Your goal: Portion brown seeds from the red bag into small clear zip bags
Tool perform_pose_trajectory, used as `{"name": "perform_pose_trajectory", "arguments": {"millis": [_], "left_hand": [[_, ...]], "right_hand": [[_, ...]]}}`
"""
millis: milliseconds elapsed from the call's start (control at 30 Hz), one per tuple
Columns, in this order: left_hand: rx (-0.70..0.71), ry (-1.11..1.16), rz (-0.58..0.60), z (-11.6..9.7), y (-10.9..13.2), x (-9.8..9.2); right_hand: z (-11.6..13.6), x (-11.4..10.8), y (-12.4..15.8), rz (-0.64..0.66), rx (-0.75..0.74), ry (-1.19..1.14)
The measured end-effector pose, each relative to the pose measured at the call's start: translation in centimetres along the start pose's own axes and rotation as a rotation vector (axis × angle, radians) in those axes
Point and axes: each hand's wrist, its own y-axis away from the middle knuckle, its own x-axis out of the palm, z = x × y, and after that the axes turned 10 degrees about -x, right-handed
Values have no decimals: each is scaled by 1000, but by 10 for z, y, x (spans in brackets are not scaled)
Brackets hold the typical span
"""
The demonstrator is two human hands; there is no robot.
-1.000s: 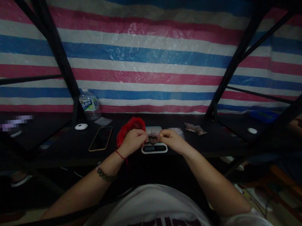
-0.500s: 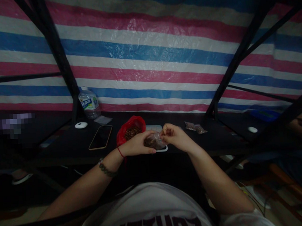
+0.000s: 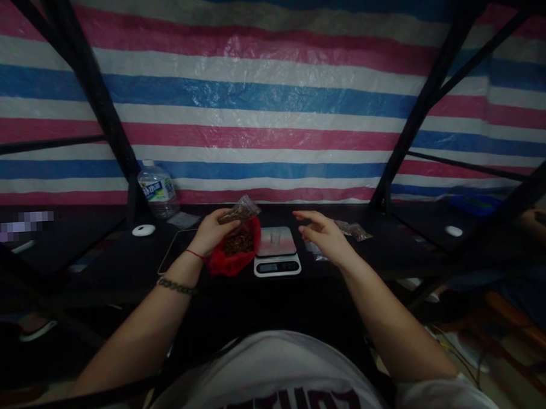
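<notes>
My left hand (image 3: 215,231) grips a small clear plastic bag (image 3: 241,212) with brown bits inside, above the back of a red bag (image 3: 228,265). Loose brown pieces (image 3: 238,243) fill the open red bag. My right hand (image 3: 322,232) is empty, its fingers apart, over the table to the right of a white kitchen scale (image 3: 278,266). On the scale's plate stands a small clear cup (image 3: 275,235). Just below the right hand lies a flat clear bag (image 3: 318,251), partly covered. Behind that hand are filled small bags (image 3: 359,232).
A phone (image 3: 169,257) lies left of the red bag, partly hidden by my left arm. Farther back stand a plastic bottle (image 3: 157,191) and a flat clear packet (image 3: 183,220). White oval objects (image 3: 144,230) lie on both sides. Black metal posts (image 3: 110,115) frame the table.
My left hand has carried the filled bag left and up, away from the scale, which is now uncovered. My right hand has let go of the bag and opened, moving slightly right.
</notes>
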Motion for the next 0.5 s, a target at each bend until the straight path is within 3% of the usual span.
{"name": "perform_pose_trajectory", "arguments": {"millis": [167, 367, 500], "left_hand": [[10, -472, -18, 14, -27, -24], [171, -1036, 41, -6, -42, -25], [195, -1210, 76, -20, -53, -21]], "right_hand": [[0, -1, 0, 38, 22, 30], [-2, 1, 1, 131, 5, 99], [-2, -1, 1, 153, -2, 118]]}}
